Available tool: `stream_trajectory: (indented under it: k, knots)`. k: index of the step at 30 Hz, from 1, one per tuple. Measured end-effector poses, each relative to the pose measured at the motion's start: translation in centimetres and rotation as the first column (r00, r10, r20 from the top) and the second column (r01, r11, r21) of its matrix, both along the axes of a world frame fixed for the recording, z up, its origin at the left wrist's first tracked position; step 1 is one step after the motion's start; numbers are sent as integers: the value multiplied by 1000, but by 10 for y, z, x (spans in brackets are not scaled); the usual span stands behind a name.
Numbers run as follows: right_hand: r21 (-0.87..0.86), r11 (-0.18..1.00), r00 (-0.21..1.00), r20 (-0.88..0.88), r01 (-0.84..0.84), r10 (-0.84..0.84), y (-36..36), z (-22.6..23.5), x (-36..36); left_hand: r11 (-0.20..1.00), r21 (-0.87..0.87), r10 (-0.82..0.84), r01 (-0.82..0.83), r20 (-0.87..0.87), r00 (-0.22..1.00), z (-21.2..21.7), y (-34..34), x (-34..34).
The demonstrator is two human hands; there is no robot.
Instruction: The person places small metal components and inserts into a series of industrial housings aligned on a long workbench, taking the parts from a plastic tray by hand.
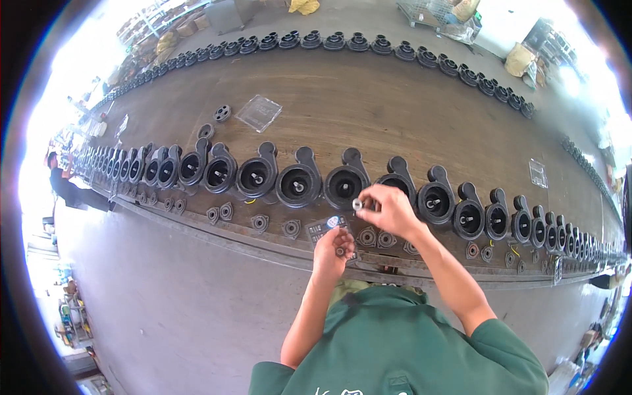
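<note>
My right hand (393, 212) pinches a small pale metal ring (357, 205) by its edge, just in front of an open black pump housing (344, 187) with a metal shaft standing in its middle. Closer to me, my left hand (330, 253) is curled, palm up, around a small dark ring (340, 251). A clear package with printing (318, 230) shows behind the left fingers; whether they touch it I cannot tell. Beside the right hand, another black housing (436, 202) opens toward me, while my right hand partly covers the one between.
Black housings run in a long curved row along the bench (296, 112). Flat flange-like parts (291, 228) lie along its near edge. Farther back are a second row of black parts (334, 42), a clear plastic sheet (259, 113) and a loose round part (222, 112). A person (64, 184) stands far left.
</note>
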State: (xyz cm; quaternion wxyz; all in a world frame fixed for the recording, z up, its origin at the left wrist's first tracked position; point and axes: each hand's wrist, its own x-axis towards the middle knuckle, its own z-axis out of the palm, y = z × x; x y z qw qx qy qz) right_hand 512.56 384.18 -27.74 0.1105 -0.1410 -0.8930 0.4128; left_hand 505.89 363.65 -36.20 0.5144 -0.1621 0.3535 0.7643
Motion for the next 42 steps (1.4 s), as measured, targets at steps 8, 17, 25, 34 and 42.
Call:
stream_trajectory:
  k: [8,17,25,34,42]
  knots:
    - [265,964,998,55,14,-30,12,-33,-66,947,-182,276,-265,38,960,-27,-87,-27]
    - [318,948,1000,-11,-10,14,11,-46,-54,960,-188,230,-208,104,968,-26,-97,-31]
    - [344,937,998,-47,52,-38,6,-48,-42,981,-129,151,-142,55,987,-5,-61,-8]
    - [198,974,982,129,111,-138,3,-43,-67,986,-54,163,-157,129,978,1,-65,64]
    - [9,958,954,-94,288,-286,0,-26,-14,980,-171,124,-97,155,980,-13,-79,107]
